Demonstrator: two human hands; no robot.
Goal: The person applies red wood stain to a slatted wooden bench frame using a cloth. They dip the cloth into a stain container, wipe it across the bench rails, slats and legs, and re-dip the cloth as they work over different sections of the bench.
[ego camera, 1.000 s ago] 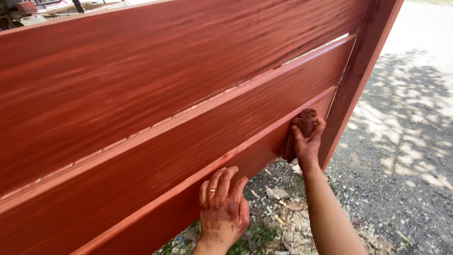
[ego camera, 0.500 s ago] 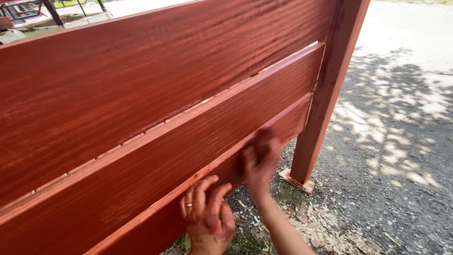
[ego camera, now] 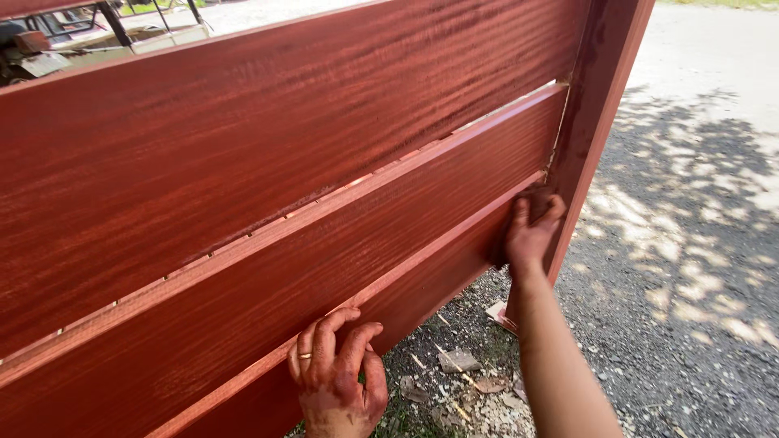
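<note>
A large wooden panel stained red-brown stands upright, made of wide horizontal boards (ego camera: 284, 138) set into an upright post (ego camera: 600, 97). My right hand (ego camera: 529, 235) presses a small dark, stained rag (ego camera: 537, 195) flat against the right end of the lowest board (ego camera: 430, 284), right beside the post. My left hand (ego camera: 337, 377), stained with red and wearing a ring, hooks its fingers over the ledge along the top of that lowest board, lower left in view.
Gravel ground (ego camera: 690, 324) with dappled shade stretches to the right of the post. Wood chips and scraps (ego camera: 458, 361) lie under the panel by the post's foot. Behind the panel's top edge, a metal frame and pale objects (ego camera: 97, 28) show.
My right hand slid the rag left along the lowest board, then back right to the post. My left hand stayed on the board's ledge.
</note>
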